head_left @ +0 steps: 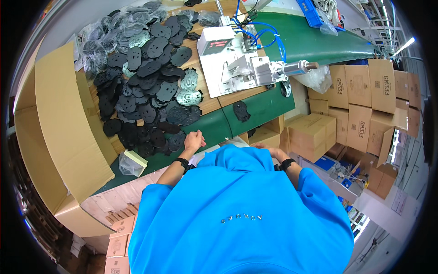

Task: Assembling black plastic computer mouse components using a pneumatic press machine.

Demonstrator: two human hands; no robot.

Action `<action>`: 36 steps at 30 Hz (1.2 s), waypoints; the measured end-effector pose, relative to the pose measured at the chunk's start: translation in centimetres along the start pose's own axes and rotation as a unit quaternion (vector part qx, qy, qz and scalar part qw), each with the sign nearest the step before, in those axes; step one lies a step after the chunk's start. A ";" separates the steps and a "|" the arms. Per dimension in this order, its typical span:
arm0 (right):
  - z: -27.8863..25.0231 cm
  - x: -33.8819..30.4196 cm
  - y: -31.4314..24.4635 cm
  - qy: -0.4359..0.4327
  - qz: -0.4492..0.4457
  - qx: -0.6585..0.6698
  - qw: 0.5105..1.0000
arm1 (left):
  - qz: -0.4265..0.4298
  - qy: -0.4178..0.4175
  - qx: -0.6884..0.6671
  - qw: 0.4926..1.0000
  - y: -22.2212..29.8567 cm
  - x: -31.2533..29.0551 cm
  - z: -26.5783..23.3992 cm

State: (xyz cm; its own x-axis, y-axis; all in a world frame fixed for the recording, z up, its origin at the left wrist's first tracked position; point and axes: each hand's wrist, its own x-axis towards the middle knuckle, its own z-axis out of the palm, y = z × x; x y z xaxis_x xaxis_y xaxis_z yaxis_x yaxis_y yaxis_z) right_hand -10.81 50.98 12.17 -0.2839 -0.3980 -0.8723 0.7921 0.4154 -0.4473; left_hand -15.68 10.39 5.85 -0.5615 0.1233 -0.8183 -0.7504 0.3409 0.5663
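The left hand extends forward, fingers loosely curled; the right hand sits close before the torso, forearm angled inward, its grip hard to make out.

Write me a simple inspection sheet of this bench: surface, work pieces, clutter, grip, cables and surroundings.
Surface: wooden board lying on a green tabletop.
Work pieces: large heap of black plates, with silver plates at its right side; white machine right of the heap.
Clutter: clear plastic bags at the heap's far left.
Grip: left hand near the front edge, fingers curled; right hand partly hidden by the blue shirt. Cannot tell whether either holds anything.
Cables: blue tubes looping behind the machine.
Surroundings: open cardboard box at left; stacked boxes at right.
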 end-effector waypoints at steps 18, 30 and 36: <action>-2.4 0.2 0.7 -0.017 -0.006 0.063 0.998 | -0.031 0.043 0.058 0.997 1.3 0.2 0.6; -2.3 1.7 -4.6 0.084 -0.058 0.041 0.994 | -0.046 -0.125 0.049 0.990 0.4 1.1 0.1; -0.9 1.4 -5.5 0.168 -0.075 0.021 0.983 | 0.053 -0.145 0.191 0.969 1.2 1.1 -1.0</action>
State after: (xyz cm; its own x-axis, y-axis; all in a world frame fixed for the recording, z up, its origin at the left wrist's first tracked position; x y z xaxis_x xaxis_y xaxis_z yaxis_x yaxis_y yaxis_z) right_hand -16.03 48.94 13.25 -0.5566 -0.1567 -0.8159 0.7471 0.3352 -0.5740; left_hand -17.59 10.01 5.70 -0.4646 0.4146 -0.7825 -0.4784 0.6260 0.6158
